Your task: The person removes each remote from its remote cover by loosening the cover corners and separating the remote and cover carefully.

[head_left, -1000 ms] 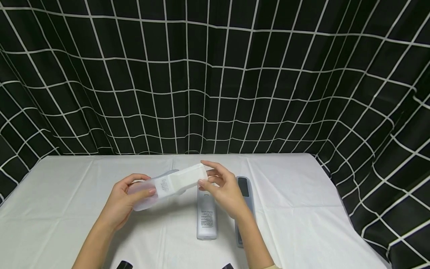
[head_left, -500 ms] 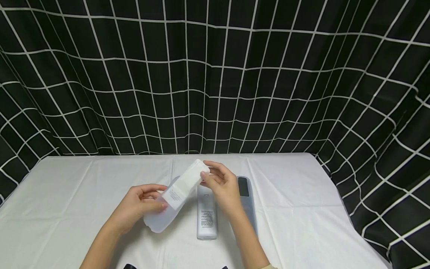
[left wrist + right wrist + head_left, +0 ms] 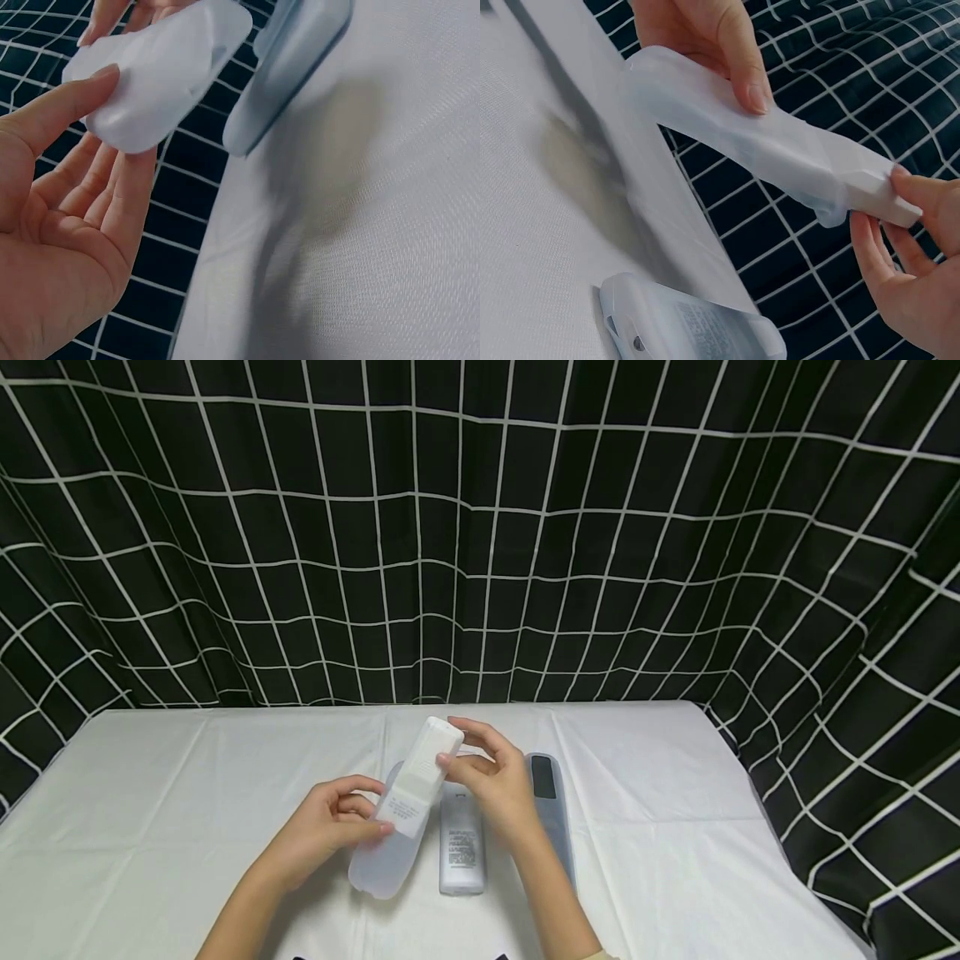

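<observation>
In the head view a white remote control (image 3: pixel 429 764) is held above the table, back side up, its lower part inside a translucent sleeve (image 3: pixel 384 864). My left hand (image 3: pixel 333 820) pinches the sleeve, thumb on top and fingers beneath. At the remote's bare upper end, my right hand (image 3: pixel 491 777) grips it between thumb and fingers. The right wrist view shows the sleeve's open mouth (image 3: pixel 832 214) around the remote, whose bare end sticks out into my right hand (image 3: pixel 922 262). The remote's button side is hidden.
Another remote (image 3: pixel 462 852) in a clear sleeve lies face down on the white tablecloth (image 3: pixel 150 827) near the held one. To its right lies a grey-blue remote (image 3: pixel 551 806) with a dark screen, partly behind my right forearm. A black gridded curtain (image 3: pixel 480 568) hangs behind.
The remote and sleeve have swung from nearly sideways to a steeper slant, the sleeve end coming nearer me. My left hand has moved right and nearer me; my right hand stays about where it was.
</observation>
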A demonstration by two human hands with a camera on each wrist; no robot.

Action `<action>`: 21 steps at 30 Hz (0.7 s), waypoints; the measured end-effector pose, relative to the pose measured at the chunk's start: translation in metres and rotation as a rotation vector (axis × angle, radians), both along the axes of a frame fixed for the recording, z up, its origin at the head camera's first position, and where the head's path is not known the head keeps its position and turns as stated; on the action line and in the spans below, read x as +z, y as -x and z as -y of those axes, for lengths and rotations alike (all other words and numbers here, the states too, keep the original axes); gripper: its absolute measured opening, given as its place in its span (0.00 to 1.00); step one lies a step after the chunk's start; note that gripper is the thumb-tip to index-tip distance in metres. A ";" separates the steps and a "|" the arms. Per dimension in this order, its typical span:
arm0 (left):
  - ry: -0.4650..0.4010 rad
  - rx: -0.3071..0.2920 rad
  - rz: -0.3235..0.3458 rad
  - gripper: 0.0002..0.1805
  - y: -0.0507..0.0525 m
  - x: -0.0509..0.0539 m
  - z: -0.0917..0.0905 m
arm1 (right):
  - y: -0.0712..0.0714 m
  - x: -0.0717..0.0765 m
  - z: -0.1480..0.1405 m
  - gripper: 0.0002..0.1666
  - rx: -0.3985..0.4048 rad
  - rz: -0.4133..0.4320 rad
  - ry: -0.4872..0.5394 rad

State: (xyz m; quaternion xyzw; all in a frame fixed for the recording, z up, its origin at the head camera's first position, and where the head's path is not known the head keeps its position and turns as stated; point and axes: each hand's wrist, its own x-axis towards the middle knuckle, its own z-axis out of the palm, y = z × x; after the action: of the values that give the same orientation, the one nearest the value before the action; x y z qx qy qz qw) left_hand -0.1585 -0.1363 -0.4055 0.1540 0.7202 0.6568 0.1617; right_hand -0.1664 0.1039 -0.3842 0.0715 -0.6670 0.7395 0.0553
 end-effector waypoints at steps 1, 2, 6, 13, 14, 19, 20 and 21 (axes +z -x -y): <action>0.004 0.000 0.001 0.28 0.000 0.000 0.000 | 0.000 0.000 0.000 0.31 0.001 0.000 -0.005; 0.009 -0.001 0.003 0.27 0.000 0.000 -0.001 | 0.001 0.000 0.000 0.31 0.001 0.002 -0.011; 0.018 -0.018 0.005 0.26 0.000 0.001 0.000 | 0.001 0.000 -0.001 0.31 0.003 0.005 -0.006; -0.006 -0.048 0.002 0.28 0.001 0.000 0.004 | 0.000 0.000 0.000 0.30 -0.005 -0.017 0.000; -0.006 -0.050 -0.002 0.28 0.001 0.000 0.005 | 0.000 0.001 0.000 0.30 -0.008 -0.023 -0.003; 0.004 -0.066 -0.004 0.28 0.001 -0.001 0.006 | -0.001 0.001 0.000 0.28 -0.022 -0.041 -0.012; 0.004 -0.071 -0.003 0.28 0.001 -0.001 0.006 | -0.002 0.001 0.000 0.28 -0.025 -0.044 -0.011; 0.005 -0.075 -0.004 0.28 0.001 -0.001 0.006 | -0.002 0.001 0.000 0.28 -0.027 -0.046 -0.010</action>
State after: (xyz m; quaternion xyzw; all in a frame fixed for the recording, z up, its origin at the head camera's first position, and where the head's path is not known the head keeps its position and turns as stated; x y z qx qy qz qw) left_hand -0.1598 -0.1418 -0.4067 0.1818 0.7158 0.6482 0.1855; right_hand -0.1647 0.1042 -0.3830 0.0798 -0.6701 0.7336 0.0802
